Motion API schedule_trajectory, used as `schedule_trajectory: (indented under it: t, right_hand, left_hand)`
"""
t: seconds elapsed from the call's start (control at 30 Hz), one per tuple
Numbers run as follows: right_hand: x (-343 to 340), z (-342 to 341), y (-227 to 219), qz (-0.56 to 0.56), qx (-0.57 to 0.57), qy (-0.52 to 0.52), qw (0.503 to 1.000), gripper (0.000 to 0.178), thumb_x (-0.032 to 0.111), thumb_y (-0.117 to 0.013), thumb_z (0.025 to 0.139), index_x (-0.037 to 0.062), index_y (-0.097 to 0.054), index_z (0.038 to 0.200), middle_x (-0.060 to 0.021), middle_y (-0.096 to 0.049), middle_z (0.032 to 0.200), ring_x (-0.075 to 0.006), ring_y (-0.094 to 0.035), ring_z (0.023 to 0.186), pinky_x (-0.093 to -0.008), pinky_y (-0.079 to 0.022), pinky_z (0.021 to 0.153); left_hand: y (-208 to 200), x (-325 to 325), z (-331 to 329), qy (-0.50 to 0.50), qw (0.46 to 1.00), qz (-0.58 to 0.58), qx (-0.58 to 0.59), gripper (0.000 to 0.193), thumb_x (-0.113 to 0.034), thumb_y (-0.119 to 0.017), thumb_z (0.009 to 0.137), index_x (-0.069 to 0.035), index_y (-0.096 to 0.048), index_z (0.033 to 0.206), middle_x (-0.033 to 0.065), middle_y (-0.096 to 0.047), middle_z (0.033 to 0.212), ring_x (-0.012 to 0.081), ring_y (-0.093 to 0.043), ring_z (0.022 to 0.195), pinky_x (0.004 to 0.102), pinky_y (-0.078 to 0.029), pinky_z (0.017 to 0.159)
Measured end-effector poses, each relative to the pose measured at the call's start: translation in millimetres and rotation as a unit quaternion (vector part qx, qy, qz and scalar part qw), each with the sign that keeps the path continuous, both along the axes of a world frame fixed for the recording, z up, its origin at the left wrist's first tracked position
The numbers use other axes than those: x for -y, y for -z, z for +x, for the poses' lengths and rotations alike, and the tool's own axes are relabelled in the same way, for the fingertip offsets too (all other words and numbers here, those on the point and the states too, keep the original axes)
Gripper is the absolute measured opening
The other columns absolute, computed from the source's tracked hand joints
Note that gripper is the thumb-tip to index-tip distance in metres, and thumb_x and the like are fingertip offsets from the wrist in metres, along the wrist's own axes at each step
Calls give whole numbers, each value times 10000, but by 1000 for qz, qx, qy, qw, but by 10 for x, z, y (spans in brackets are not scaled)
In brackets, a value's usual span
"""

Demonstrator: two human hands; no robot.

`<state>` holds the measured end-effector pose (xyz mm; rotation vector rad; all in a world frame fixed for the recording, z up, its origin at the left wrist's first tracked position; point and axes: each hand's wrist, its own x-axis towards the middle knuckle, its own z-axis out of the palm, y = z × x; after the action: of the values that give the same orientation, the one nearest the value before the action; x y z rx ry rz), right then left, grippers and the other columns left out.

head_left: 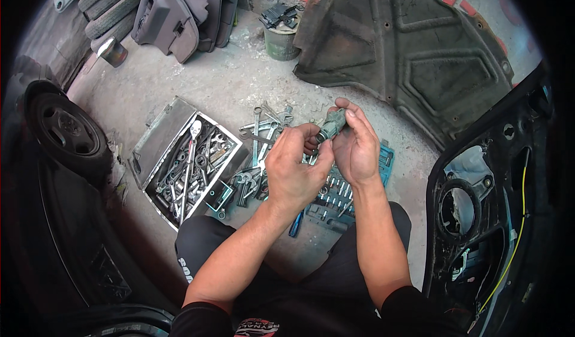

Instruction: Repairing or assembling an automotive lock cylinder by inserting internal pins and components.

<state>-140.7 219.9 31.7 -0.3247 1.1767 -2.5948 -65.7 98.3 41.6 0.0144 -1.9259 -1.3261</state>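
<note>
Above the spread-out tools I hold a small grey-green cylindrical part [332, 125], dirty and with an open round end facing me; its exact kind is unclear. My right hand [358, 148] cups it from the right, palm up, fingers curled about its far side. At the round end, the bent fingers of my left hand [294, 166] grip close to the rim; whether something small is between them is hidden. Under my hands lie loose wrenches [256, 134] and a blue socket-set case [386, 164] holding several sockets, both partly covered by my hands and arms.
An open metal toolbox [231, 172] full of wrenches, sockets and a ratchet stands at left. A dark car with a wheel [67, 124] borders the left side; a stripped door [440, 217] the right. Farther off are a bucket [280, 45], a black liner panel [383, 55], trim panels [173, 23] and tyres [114, 8].
</note>
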Motion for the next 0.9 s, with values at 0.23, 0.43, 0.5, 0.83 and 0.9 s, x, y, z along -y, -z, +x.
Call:
schedule_trajectory:
  t: [0.23, 0.43, 0.5, 0.83, 0.9]
  right_hand:
    - [-6, 21, 57, 27, -22, -22, 999, 329, 185, -544, 1093, -5, -584, 1359, -72, -650, 1162, -140, -593, 1013, -317, -468, 940]
    - [-10, 64, -18, 10, -29, -22, 999, 351, 207, -562, 1089, 2, -584, 1373, -64, -657, 1163, -144, -600, 1045, -314, -459, 963]
    - [-15, 55, -31, 5, -25, -28, 999, 355, 200, -562, 1081, -1, -583, 1372, -73, -655, 1166, -151, -603, 1055, -320, -461, 976]
    - [0, 101, -117, 29, -70, 5, 997, 365, 154, -530, 1043, -29, -576, 1356, -112, -636, 1159, -187, -609, 1079, -358, -488, 998]
    - [-28, 71, -86, 9, -64, 8, 998, 365, 156, -531, 1045, -28, -576, 1356, -112, -636, 1158, -187, -611, 1076, -359, -492, 991]
  left_hand:
    - [45, 39, 0, 9, 999, -32, -12, 267, 14, -825, 808, 16, -689, 1037, 119, -686, 841, 230, -689, 711, 335, -569, 649]
    - [-6, 6, 27, 18, 1000, -7, 9, 284, 17, -821, 817, 20, -686, 1067, 126, -691, 882, 243, -695, 747, 352, -573, 680]
    - [-42, 0, 45, 21, 1000, -7, 16, 294, 18, -820, 817, 19, -683, 1077, 127, -693, 895, 245, -694, 756, 358, -574, 688]
    - [-53, 5, 71, -4, 995, -90, -50, 285, 46, -833, 766, 13, -687, 1009, 108, -701, 855, 193, -703, 734, 311, -575, 675]
    - [-74, -22, 81, 1, 997, -65, -47, 288, 52, -829, 759, 13, -687, 1007, 106, -699, 855, 193, -703, 737, 309, -574, 679]
